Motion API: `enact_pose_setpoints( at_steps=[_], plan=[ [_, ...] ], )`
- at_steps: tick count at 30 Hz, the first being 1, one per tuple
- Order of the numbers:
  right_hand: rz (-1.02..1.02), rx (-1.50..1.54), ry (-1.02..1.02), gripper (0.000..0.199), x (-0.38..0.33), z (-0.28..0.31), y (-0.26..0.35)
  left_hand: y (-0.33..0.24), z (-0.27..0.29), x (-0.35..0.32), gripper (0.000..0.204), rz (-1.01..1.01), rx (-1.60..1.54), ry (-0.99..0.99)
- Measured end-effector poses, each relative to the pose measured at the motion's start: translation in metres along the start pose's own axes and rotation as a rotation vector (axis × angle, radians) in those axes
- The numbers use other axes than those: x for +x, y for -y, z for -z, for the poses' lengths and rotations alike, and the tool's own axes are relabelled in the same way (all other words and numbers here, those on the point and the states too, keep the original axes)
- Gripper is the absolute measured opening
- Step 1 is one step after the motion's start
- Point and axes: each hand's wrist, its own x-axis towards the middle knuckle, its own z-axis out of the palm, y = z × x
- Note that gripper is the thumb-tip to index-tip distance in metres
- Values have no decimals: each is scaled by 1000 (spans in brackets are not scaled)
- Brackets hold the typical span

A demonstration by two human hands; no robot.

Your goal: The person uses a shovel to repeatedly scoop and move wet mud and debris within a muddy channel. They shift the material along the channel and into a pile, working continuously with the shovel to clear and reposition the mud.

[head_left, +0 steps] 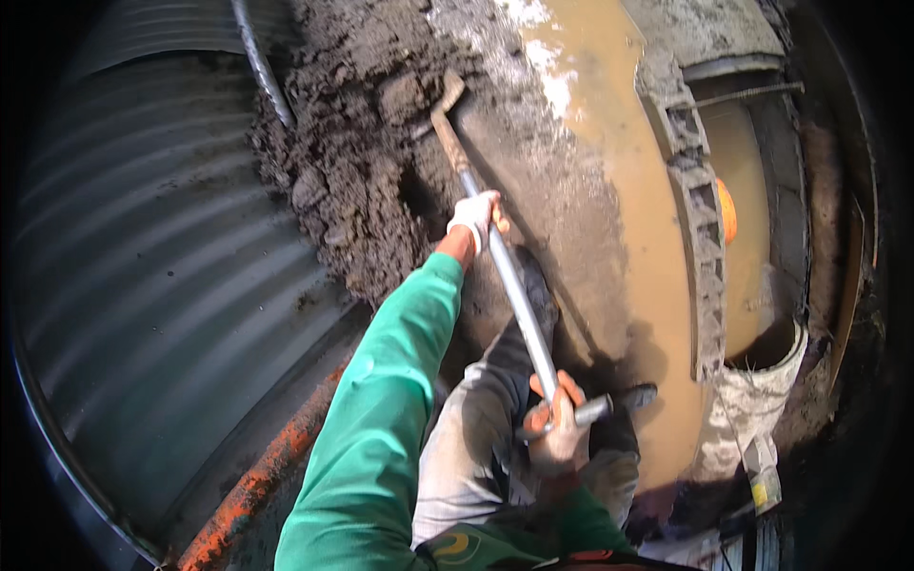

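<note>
A long-handled shovel (519, 300) with a grey metal shaft and a crosswise grip slants away from me. My left hand (473, 219), in a pale glove with orange on the fingers, wraps round the shaft's upper part towards the blade. Close to my body, my right hand (557, 436), gloved alike, is closed round the grip end. The shovel's muddy far end meets the edge of a heap of dark wet soil (357, 157); part of the blade is hard to make out.
Corrugated dark metal sheeting (171, 219) fills the left, with a rusty orange pipe (276, 466) below it. Muddy water (657, 285) lies to the right, beside a row of hollow blocks (705, 247) and a concrete pipe (757, 400). A metal pole (262, 62) stands in the soil.
</note>
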Motion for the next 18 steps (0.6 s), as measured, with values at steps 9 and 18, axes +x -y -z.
enact_pose_setpoints(
  at_steps=[9,18],
  plan=[
    [-18,-183,-566,23,122,132,-38,101,-36,46,25,-47,-52,-7],
    [75,-229,-539,21,-41,329,47,295,-92,-101,26,157,-156,87]
  ],
)
